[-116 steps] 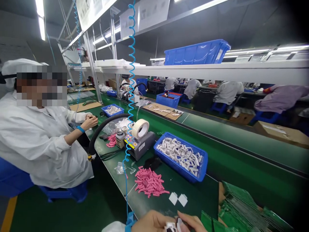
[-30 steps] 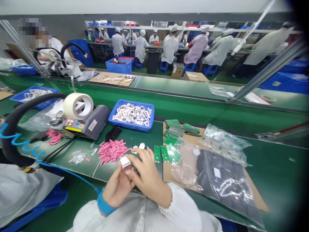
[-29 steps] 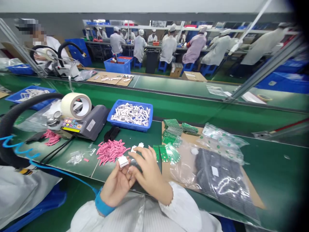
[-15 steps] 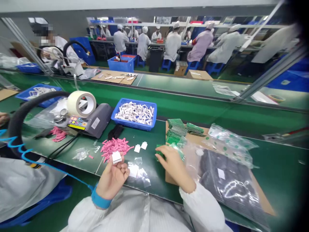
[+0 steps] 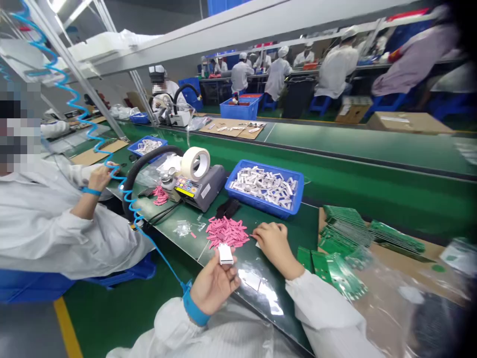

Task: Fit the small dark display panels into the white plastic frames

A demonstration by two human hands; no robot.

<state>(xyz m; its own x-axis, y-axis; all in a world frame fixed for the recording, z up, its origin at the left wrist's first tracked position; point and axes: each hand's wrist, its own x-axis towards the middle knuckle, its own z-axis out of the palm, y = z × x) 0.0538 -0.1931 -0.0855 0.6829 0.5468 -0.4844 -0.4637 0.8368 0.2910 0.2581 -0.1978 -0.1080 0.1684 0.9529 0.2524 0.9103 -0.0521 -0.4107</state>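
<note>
Moved: right hand [image 5: 275, 243] has come off the green circuit boards [image 5: 328, 268] to the edge of the pink strips [image 5: 226, 232].
Left hand: [image 5: 214, 288] lower middle of the frame, palm turned up, grasping a small white piece [image 5: 225, 254] between its fingers.
Right hand: fingers curled, tips just beside the pink strips; cannot tell whether they pinch one.
Desk: [image 5: 257, 281] green, carrying the strips, with the boards to the lower right and a blue tray [image 5: 257, 209] of white pieces above.

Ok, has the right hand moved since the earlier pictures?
Yes, the right hand went left, from the green circuit boards to beside the pink strips.
</note>
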